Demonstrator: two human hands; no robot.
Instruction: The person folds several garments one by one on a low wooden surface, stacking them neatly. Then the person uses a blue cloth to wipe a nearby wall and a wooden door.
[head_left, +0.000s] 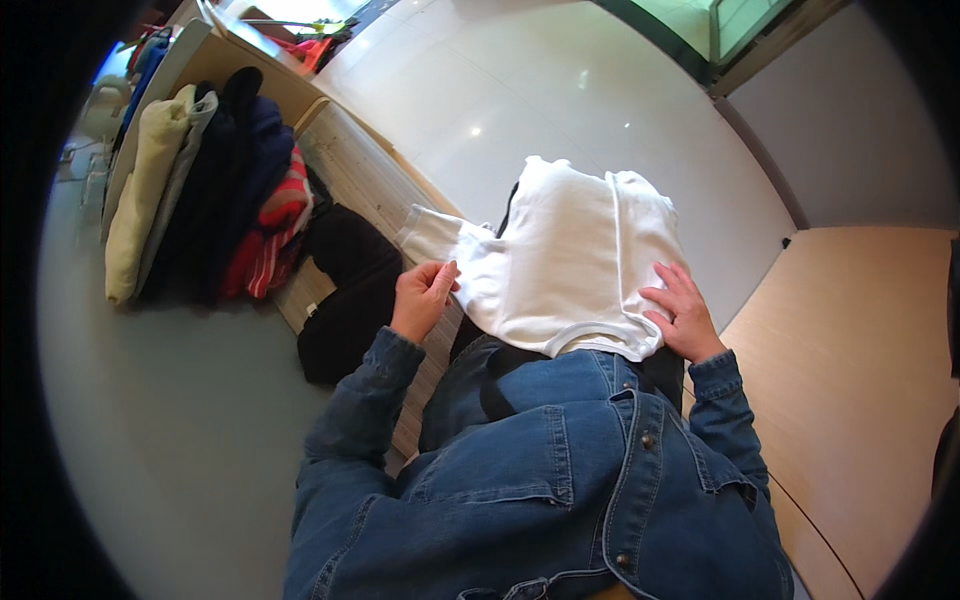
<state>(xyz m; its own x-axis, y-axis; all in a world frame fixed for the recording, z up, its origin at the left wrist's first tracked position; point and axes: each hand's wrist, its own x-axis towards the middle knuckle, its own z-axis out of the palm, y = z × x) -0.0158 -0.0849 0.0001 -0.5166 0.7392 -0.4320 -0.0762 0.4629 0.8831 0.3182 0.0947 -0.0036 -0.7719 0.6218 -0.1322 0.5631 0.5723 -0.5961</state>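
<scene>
A white long-sleeved sweatshirt (562, 255) lies across my lap, its ribbed round neckline towards my waist. One side is folded inward, leaving a long straight edge down the right of the body. Its left sleeve sticks out to the left, where my left hand (424, 300) pinches the sleeve's edge between thumb and curled fingers. Resting on the right part of the sweatshirt, my right hand (681, 311) has its fingers spread over the cloth and grips nothing.
Left of me, a black garment (356, 285) lies on a wood-grain bench (337, 142). Behind it, several folded clothes (217, 195) stand in a row against a pale panel (195, 45). Ahead is a glossy tiled floor (480, 90); a light wooden panel (847, 322) is at right.
</scene>
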